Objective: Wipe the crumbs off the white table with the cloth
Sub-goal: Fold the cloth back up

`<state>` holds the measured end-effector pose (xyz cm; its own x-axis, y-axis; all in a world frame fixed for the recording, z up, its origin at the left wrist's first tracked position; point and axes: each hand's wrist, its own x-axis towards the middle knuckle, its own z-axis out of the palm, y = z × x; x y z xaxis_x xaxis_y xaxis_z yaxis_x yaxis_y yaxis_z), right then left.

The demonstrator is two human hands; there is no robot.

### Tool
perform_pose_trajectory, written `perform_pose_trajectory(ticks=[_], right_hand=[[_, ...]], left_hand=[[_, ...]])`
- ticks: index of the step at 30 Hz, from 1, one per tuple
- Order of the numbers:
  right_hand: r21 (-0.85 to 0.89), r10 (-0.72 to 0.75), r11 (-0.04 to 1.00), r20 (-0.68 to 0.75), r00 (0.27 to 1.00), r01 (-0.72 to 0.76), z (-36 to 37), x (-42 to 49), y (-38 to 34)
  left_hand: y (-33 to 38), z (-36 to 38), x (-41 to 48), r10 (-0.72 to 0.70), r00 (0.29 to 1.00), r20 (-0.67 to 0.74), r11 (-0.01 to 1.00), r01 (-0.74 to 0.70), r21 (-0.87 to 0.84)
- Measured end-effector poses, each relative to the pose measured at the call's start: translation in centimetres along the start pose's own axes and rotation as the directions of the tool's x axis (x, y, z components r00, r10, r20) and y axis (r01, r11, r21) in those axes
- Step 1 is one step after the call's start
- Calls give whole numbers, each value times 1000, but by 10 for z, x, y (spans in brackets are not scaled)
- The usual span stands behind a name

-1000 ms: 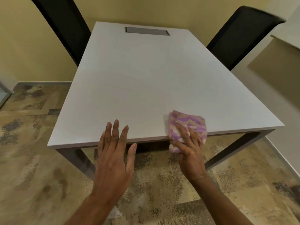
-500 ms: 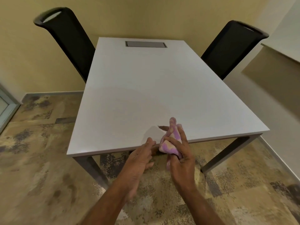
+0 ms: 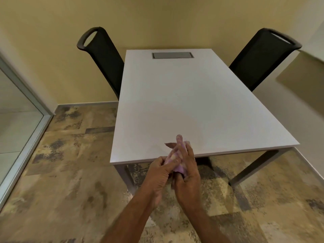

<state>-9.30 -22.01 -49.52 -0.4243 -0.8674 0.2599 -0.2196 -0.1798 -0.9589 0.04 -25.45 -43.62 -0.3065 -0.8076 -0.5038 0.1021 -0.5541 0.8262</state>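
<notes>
A white table (image 3: pixel 192 102) fills the centre of the frame. At lower centre, over its near edge, a left hand (image 3: pixel 157 174) and right hand (image 3: pixel 188 174) curl their fingers round a bunched pink cloth (image 3: pixel 175 158). If that hold loosens, crumbs folded inside could drop to the floor (image 3: pixel 70 172). No container shows; the cloth's contents are hidden.

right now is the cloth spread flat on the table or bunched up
Bunched up: the cloth is a crumpled wad gripped between left hand and right hand at the table edge.
</notes>
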Motion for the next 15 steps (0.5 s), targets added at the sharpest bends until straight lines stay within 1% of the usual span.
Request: perform_pose_trajectory(ticks=[4, 7, 9, 11, 12, 14, 15], right_hand=[[61, 47, 997, 79, 996, -52, -5, -2, -23], [27, 41, 998, 199, 979, -48, -22, -2, -39], [34, 106, 992, 262, 959, -119, -39, 1, -50], [74, 207, 971, 219, 954, -228, -58, 5, -60], [71, 252, 961, 165, 954, -266, -68, 8, -66], [19, 336, 941, 68, 939, -338, -86, 15, -72], [1, 399, 916, 58, 915, -400, -94, 20, -74]], left_hand=[[14, 2, -15, 21, 1000, -22, 1000, -21, 19], [26, -1, -25, 19, 1000, -17, 1000, -19, 17], [35, -3, -31, 26, 1000, 0, 1000, -26, -6], [43, -4, -37, 29, 999, 28, 998, -27, -60], [46, -3, -39, 30, 999, 45, 995, -25, -101], [54, 0, -45, 26, 997, 75, 982, -11, -189], [57, 2, -49, 18, 996, 89, 973, 3, -229]])
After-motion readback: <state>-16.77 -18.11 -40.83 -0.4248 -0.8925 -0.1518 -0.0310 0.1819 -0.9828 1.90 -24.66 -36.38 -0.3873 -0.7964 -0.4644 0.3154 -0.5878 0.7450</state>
